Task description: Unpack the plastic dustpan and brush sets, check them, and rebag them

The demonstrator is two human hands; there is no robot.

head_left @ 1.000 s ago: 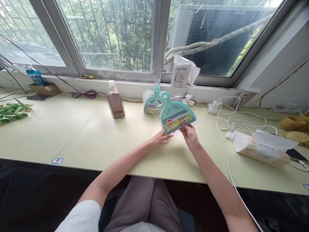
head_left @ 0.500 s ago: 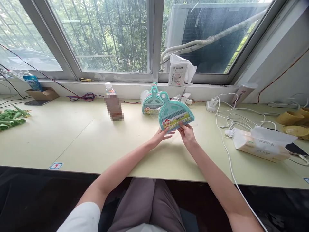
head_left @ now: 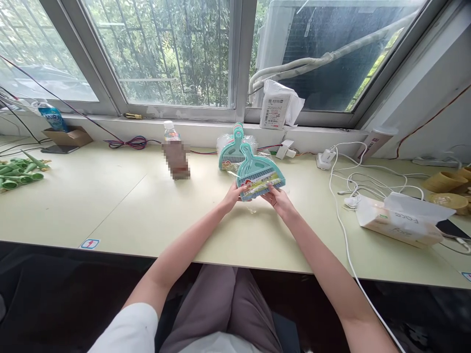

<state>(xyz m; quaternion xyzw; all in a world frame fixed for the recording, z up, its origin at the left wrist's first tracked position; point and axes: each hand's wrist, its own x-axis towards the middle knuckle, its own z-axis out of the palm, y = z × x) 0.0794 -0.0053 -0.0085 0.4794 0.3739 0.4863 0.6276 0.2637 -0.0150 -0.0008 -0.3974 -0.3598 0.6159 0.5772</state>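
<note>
Between my two hands is a teal dustpan and brush set (head_left: 259, 171) in clear plastic wrap, with a printed label across its wide end. My left hand (head_left: 232, 197) grips its lower left corner, thumb on the front. My right hand (head_left: 278, 200) pinches the lower right edge, thumb on the label and fingers underneath. The handle points up and away from me. Just behind it, another wrapped teal dustpan set (head_left: 232, 153) stands against the wall below the window, partly covered by the one I hold.
A blurred bottle with a white cap (head_left: 176, 154) stands left of the dustpans. Green tube-like pieces (head_left: 22, 171) lie far left. On the right are a tissue pack (head_left: 399, 220), tangled white cables (head_left: 368, 179) and yellow-brown rolls (head_left: 445, 181). A white box (head_left: 274, 110) sits on the sill.
The held dustpan set has tipped back, lower and slightly left, with both hands still on it. The camera view has shifted a little.
</note>
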